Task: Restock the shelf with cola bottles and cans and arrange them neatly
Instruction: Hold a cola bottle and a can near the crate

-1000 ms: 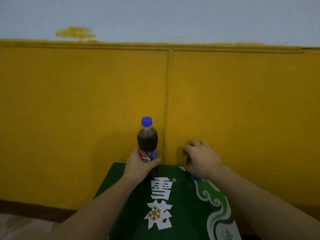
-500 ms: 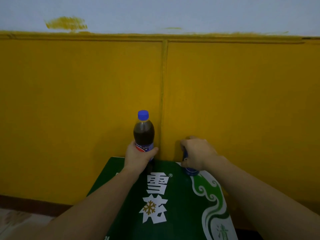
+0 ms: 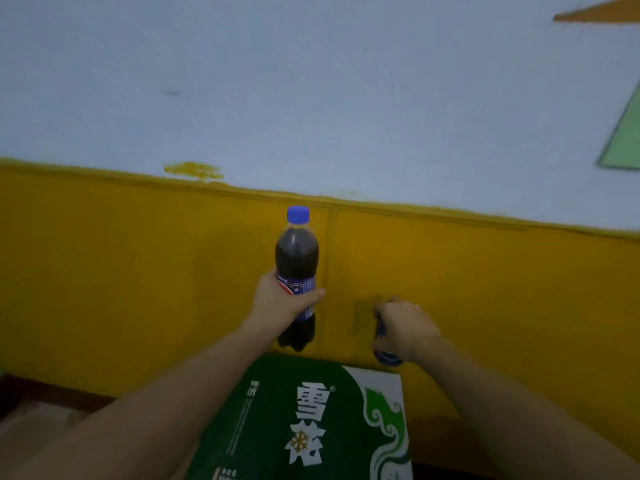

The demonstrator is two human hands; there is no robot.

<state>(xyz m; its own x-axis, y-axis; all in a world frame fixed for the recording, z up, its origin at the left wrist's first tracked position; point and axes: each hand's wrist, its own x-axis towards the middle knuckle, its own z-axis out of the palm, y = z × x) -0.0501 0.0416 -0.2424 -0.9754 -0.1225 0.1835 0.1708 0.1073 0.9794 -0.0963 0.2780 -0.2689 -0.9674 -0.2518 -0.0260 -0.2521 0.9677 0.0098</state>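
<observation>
My left hand (image 3: pixel 282 304) grips a cola bottle (image 3: pixel 296 258) around its blue and red label. The bottle is upright, has a blue cap and dark drink, and hangs in the air above the far edge of a green carton (image 3: pixel 277 420). My right hand (image 3: pixel 407 329) is closed over a blue can (image 3: pixel 384 355), which it mostly hides; only the can's lower rim and a strip of its side show. The can is also off the carton, to the right of the bottle. No shelf is in view.
The green carton with white lettering lies below my arms at the bottom centre. Behind it runs a yellow lower wall panel (image 3: pixel 138 271) under a pale upper wall (image 3: pixel 311 98). A green shape (image 3: pixel 623 143) shows at the right edge. Dark floor lies at bottom left.
Both hands have lifted the bottle and the can up off the carton top. The view has tilted upward and rolled, so more of the pale wall shows.
</observation>
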